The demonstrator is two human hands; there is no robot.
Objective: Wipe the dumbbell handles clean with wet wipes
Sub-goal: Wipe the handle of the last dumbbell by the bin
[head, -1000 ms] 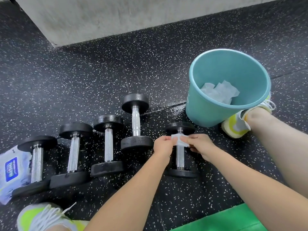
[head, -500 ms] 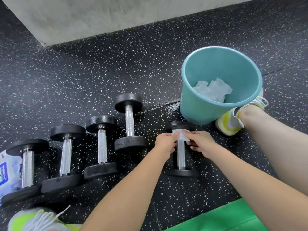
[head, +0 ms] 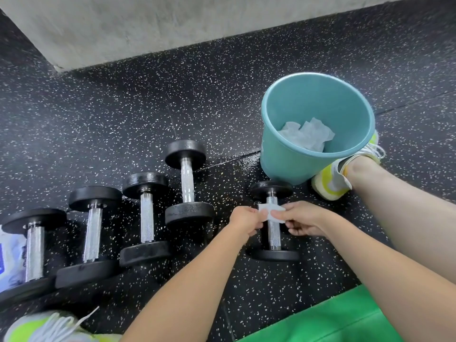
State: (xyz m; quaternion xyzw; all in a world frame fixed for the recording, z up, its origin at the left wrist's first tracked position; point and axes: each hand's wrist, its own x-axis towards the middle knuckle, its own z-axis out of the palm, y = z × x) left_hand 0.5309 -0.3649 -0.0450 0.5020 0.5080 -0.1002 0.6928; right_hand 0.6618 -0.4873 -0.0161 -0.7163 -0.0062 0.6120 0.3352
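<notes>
On speckled black floor (head: pixel 123 124), dumbbells (head: pixel 272 218).

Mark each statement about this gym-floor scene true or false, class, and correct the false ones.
1. Both hands pinch one small white wet wipe over the chrome handle of the black dumbbell lying apart from the rest. True: left hand and right hand each hold an edge.
2. The teal plastic bucket is empty. False: crumpled white wipes lie inside.
3. Four more black dumbbells lie in a row to the left. True.
4. The wet wipe packet sits inside the bucket. False: it lies at the left edge, by the leftmost dumbbell.
5. The bucket lies tipped on its side. False: it stands with its mouth up.
</notes>
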